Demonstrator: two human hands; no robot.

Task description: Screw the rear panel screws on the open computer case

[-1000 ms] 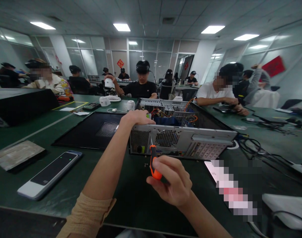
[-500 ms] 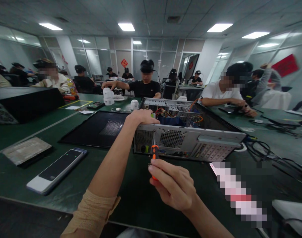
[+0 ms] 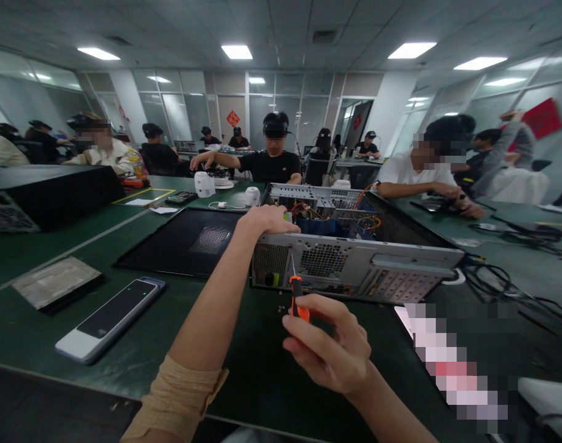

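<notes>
An open metal computer case (image 3: 386, 258) lies on the green table, its vented rear panel facing me. My right hand (image 3: 331, 344) pinches an orange and black screwdriver (image 3: 297, 295), whose thin shaft points up to the panel between two perforated areas. Over the top edge of the case, at its left corner, rests my left hand (image 3: 271, 219). Its fingertips reach inside, partly hidden, near a green part, and what they grip, if anything, cannot be made out. A few tiny screws (image 3: 281, 309) lie on the table left of the screwdriver.
A black side panel (image 3: 179, 243) lies left of the case. Nearer me are a hard drive (image 3: 56, 283) and a white and black device (image 3: 109, 320). Black cables (image 3: 497, 283) lie right. Another case (image 3: 54, 197) stands far left. People sit across the table.
The screwdriver handle has tilted, and my right hand's fingers have shifted and spread a little around it. My left hand stays on the case. The view has shifted slightly.
</notes>
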